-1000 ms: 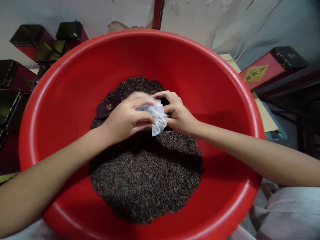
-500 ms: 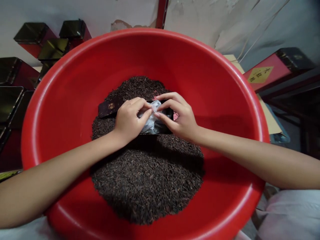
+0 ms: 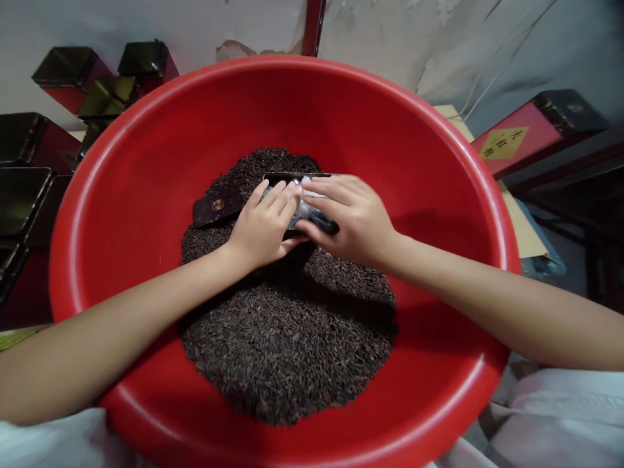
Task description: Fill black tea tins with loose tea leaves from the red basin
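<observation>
Fingers of the left hand [image 3: 263, 224] and right hand [image 3: 358, 218] lie extended over the bag [image 3: 303, 210]; I cannot tell whether they grip. Bag already inside the tin [image 3: 285, 176]; lid [image 3: 218, 205] still off, on the leaves [image 3: 287, 351] in the basin [image 3: 110, 247].

The left hand [image 3: 263, 227] and right hand [image 3: 358, 221] cover most of the tin [image 3: 287, 175] and the plastic bag [image 3: 305, 210] in it; the tin's right end is hidden. The gold mark [image 3: 218, 205] on the dark lid [image 3: 203, 213] is too small to read. The picture's bottom edge crops the basin [image 3: 390, 130]; the left edge crops several canisters [image 3: 22, 198].
</observation>
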A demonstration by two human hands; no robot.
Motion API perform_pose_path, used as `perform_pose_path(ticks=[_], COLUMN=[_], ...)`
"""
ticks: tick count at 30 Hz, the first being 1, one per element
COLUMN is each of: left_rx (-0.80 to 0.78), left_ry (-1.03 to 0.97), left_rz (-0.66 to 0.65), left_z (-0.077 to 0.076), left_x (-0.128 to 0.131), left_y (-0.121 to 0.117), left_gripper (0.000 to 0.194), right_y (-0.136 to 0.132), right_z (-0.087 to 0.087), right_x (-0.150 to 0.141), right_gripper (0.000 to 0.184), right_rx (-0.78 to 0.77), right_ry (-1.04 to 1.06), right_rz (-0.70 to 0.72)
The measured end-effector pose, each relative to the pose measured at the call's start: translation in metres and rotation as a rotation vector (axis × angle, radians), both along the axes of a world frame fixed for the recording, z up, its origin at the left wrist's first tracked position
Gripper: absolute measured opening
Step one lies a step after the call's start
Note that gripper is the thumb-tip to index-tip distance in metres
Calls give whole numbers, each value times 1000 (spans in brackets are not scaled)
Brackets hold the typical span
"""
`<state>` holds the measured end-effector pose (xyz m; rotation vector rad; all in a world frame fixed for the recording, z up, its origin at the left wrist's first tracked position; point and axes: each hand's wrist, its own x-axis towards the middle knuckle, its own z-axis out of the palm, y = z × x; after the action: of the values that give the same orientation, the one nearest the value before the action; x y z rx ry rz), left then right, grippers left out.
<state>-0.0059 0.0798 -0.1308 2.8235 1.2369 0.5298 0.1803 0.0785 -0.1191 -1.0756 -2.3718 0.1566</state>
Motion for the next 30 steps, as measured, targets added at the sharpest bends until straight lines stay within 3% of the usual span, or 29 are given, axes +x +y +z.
perform_pose_path(ticks=[2,4,10,16,20,26,30], left_rx=[-7,-13,-75,-157,-131,-99,-44], left_ry=[-24,-41,-36,-38,-88,-153,-241], left_rz=[14,31,30,-1,-10,-43,163], left_z=[-1,-3,1,18,15,0,-12], left_x=[-1,0,2,-10,-14,-20,-41], left_y=[3,5,12,22,23,26,44], left_gripper=[71,71,52,39,40,50,51], right_y=[-5,-7,16,34,27,42,52], right_z=[-4,-6,3,-2,2,-16,-26], right_x=[-4,-9,-12,9,8,12,18], right_gripper=[68,78,63,59,54,55,52], right_rx=[-28,-40,-104,-3,4,-248,-349], right_ry=[-129,-251,-434,-55,102,374,489], right_rz=[23,-5,-61,32,-37,-124,-176])
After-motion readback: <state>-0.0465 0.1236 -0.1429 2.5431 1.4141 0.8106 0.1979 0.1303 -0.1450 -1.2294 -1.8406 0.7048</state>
